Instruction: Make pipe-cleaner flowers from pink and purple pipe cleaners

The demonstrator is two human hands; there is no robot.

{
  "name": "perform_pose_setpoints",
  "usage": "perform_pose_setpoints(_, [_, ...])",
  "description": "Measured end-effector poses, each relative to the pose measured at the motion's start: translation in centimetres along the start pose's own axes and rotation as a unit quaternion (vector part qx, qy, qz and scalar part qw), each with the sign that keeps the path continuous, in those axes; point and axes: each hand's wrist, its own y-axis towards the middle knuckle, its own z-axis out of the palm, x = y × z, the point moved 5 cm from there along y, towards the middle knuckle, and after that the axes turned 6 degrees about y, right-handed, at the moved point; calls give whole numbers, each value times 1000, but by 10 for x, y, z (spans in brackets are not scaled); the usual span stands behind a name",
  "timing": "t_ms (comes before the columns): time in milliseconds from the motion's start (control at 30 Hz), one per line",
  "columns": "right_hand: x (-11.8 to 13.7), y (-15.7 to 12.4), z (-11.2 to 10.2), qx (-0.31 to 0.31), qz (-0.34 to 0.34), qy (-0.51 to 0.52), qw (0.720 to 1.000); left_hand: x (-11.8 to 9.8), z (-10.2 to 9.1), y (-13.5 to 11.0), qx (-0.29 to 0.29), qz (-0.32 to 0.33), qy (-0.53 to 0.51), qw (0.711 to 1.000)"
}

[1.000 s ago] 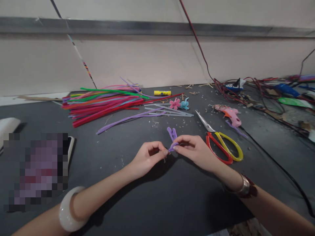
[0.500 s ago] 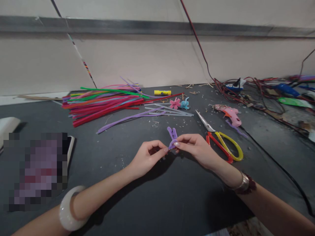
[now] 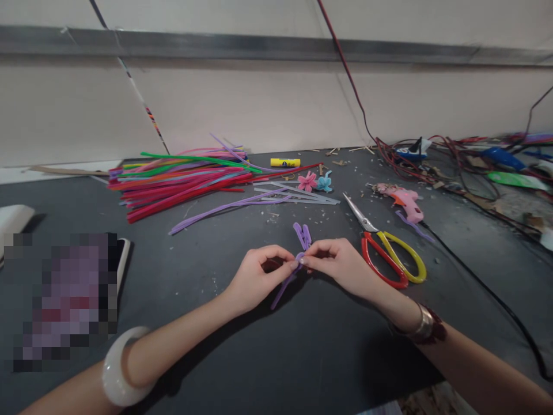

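My left hand (image 3: pixel 261 274) and my right hand (image 3: pixel 337 264) meet above the dark grey work surface (image 3: pixel 216 323). Their fingertips pinch a purple pipe cleaner shape (image 3: pixel 303 236) between them. Its looped petals stand up beyond my fingers, and a thin tail (image 3: pixel 280 294) hangs down toward my left wrist. Just right of my right hand lie red-and-yellow-handled scissors (image 3: pixel 384 256), not touched. A white bangle (image 3: pixel 116 369) circles my left wrist, and a metal bracelet (image 3: pixel 421 325) circles my right.
A heap of multicoloured pipe cleaners (image 3: pixel 181 184) lies at the back left, with a yellow glue stick (image 3: pixel 285 162) and small pink and blue flowers (image 3: pixel 313 182) behind my hands. A pink glue gun (image 3: pixel 406 203) has a black cord. Tangled red wires (image 3: pixel 415 161) lie back right.
The purple tail now hangs down-left from my fingers, and my hands have come closer together around the purple shape. The scissors and other objects on the surface stay put.
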Motion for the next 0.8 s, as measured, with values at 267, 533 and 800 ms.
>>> perform_pose_setpoints(267, [1,-2,5,27,-10,-6,1000,1,2,0,34,3,-12,999])
perform_pose_setpoints(533, [5,-3,6,39,-27,12,999,2,5,1,62,-31,-111,991])
perform_pose_setpoints(800, [3,-3,5,49,-31,41,998,13,11,2,103,-109,-267,952])
